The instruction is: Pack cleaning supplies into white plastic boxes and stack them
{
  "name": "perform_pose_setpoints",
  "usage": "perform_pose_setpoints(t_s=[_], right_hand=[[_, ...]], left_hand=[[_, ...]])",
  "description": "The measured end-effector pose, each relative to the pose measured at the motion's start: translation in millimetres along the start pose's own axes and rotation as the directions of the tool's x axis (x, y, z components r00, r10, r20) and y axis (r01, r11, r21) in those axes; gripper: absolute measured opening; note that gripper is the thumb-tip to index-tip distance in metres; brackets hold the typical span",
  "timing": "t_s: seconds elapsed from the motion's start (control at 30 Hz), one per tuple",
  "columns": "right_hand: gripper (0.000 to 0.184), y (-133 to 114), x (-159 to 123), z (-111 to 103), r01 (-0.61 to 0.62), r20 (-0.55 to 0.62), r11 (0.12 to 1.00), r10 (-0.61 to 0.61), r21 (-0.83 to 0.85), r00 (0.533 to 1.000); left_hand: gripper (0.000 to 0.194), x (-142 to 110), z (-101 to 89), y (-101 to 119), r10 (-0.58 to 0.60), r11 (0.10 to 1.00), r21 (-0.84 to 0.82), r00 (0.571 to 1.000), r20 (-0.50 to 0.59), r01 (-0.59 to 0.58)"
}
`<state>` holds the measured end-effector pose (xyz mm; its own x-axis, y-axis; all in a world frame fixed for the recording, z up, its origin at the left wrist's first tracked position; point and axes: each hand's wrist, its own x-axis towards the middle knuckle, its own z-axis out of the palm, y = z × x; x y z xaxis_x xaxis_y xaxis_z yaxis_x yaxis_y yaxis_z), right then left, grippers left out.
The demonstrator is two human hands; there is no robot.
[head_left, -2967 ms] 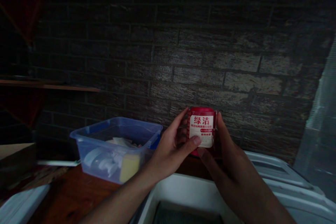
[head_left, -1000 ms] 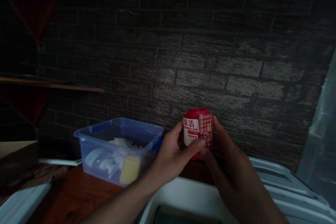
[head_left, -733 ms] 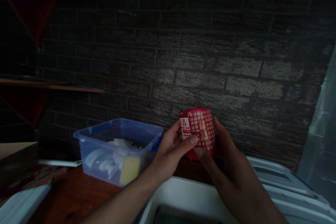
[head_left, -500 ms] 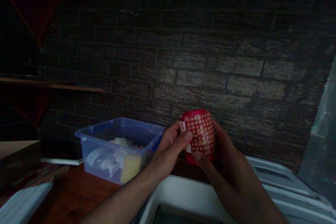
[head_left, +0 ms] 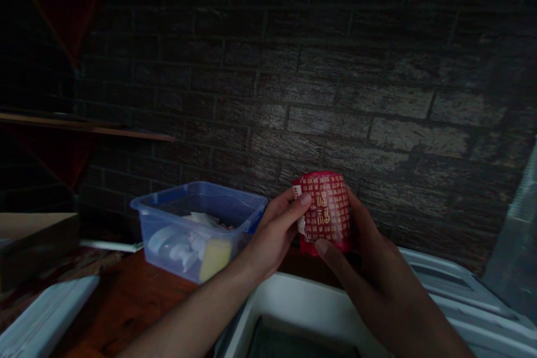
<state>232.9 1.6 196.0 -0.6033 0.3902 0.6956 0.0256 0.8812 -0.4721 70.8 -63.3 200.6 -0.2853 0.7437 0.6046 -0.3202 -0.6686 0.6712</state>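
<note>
A red cylindrical container point(head_left: 331, 210) with gold Chinese characters printed on its wrap is held up between both hands. My left hand point(head_left: 279, 229) grips its left side, the thumb lying across the front near a pale label strip. On the other side my right hand point(head_left: 369, 263) is wrapped round it, thumb at the lower front edge; its other fingers are hidden behind. Below the hands is a white bin point(head_left: 296, 293) with something dark inside.
Left of my hands, a clear bluish plastic box point(head_left: 168, 224) holds white items and a yellow piece on the wooden surface point(head_left: 130, 302). A cardboard box point(head_left: 37, 257) and wall shelves point(head_left: 138, 134) are farther left. A ribbed light lid point(head_left: 457, 285) is at right, before the brick wall point(head_left: 272, 84).
The container has turned slightly in my hands, so its front characters sit more to the left on it and it stands more upright. The view has shifted a little.
</note>
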Motion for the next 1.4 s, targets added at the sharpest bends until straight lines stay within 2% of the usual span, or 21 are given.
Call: perform_pose_setpoints(t_s=[0.27,0.57,0.77,1.03,1.23,1.4], right_hand=[[0.075,1.7,2.3,1.3,-0.016,-0.029,1.000,0.016,0.010,0.999],[0.070,-0.3,4.2,2.4,0.030,-0.071,0.999,-0.029,0.021,0.997],[0.069,-1.0,2.0,3.2,0.008,-0.071,0.999,-0.005,0.042,0.997],[0.065,-1.2,5.0,-0.7,0.020,-0.108,0.999,-0.015,0.050,0.994],[0.069,-1.8,4.5,-2.2,0.005,-0.143,1.000,-0.005,0.002,0.990],[0.068,0.2,6.5,-3.1,-0.017,-0.173,1.000,0.015,-0.007,0.985]], left_hand=[[0.030,2.2,-0.4,1.0,0.034,0.999,-0.013,0.998,-0.057,-0.034],[0.029,1.0,-2.1,1.0,0.003,1.000,-0.016,1.000,0.027,-0.003],[0.026,1.7,-4.4,0.2,0.010,1.000,-0.026,1.000,-0.003,-0.010],[0.037,3.7,-3.9,-4.0,0.035,0.999,0.015,0.997,-0.072,-0.034],[0.031,4.6,-1.1,0.1,0.012,1.000,0.020,0.997,-0.071,-0.011],[0.035,4.5,-0.8,1.0,0.020,0.999,0.050,0.999,-0.040,-0.018]])
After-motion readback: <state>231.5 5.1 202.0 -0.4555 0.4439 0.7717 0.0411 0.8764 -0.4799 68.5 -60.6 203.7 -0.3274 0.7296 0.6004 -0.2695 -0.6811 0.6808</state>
